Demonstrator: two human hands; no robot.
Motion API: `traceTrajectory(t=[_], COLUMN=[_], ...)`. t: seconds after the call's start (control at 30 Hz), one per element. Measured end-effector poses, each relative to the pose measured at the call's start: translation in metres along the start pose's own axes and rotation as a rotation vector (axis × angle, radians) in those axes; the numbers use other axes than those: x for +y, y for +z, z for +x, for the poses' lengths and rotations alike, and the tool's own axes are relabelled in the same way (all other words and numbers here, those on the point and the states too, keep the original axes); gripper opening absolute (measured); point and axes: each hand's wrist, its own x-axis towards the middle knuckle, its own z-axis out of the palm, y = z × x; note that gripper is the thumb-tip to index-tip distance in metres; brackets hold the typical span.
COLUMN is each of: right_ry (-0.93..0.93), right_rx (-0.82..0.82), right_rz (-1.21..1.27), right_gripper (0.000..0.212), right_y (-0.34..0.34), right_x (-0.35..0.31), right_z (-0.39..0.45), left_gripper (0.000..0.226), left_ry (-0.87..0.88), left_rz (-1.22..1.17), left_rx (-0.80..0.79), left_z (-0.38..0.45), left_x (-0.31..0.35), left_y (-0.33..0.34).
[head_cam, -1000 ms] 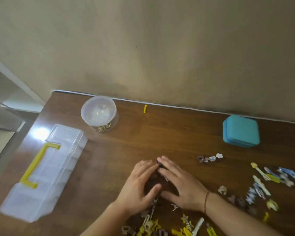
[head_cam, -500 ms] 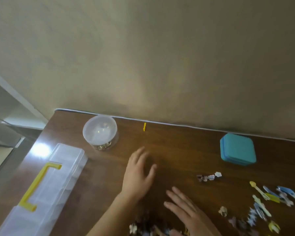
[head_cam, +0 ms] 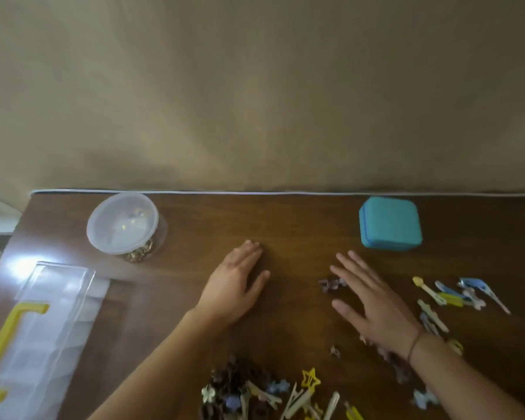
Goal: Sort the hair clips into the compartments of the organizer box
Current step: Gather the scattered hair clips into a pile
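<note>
Head view: both hands lie flat and empty on the brown wooden table, left hand (head_cam: 235, 283), right hand (head_cam: 373, 304). Small, light, stiff plastic hair clips (head_cam: 255, 392) heap at the near edge, best pinched singly; the closed clear plastic organizer box with yellow handle (head_cam: 40, 338) sits at the left edge.

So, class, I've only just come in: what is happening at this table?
A person is getting ready to sort hair clips. Both hands lie flat and open on the wooden table, the left hand and the right hand apart, holding nothing. A pile of hair clips lies near the person, and more clips lie to the right. The clear organizer box with a yellow handle sits closed at the left.
</note>
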Motion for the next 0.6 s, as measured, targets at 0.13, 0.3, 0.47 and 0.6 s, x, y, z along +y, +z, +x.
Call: traceTrajectory(t=[0.13,0.3,0.47,0.6], right_ry=[-0.042,-0.093,-0.099,-0.066], right_rx=[-0.037,-0.092,-0.126,-0.094], right_rz=[0.040,0.056,0.101,0.153], right_gripper=[0.070,0.069,0.068,0.067], right_y=[0.011,0.035,0.069,0.091], right_x=[-0.012,-0.045,-0.088,-0.117], right_z=[-0.011,-0.044,-0.088,-0.118], left_gripper=[0.061,0.063,0.059,0.057], left_ry=[0.142,0.239,0.088,0.031], left_rz=[-0.069,-0.128,-0.369,-0.444], left_rx=[-0.247,-0.332,-0.246,-0.148], left_z=[-0.057,-0.109,-0.142,-0.167], left_x=[0.015,0.021,0.025,0.032], left_y=[0.016,0.026,0.035,0.048])
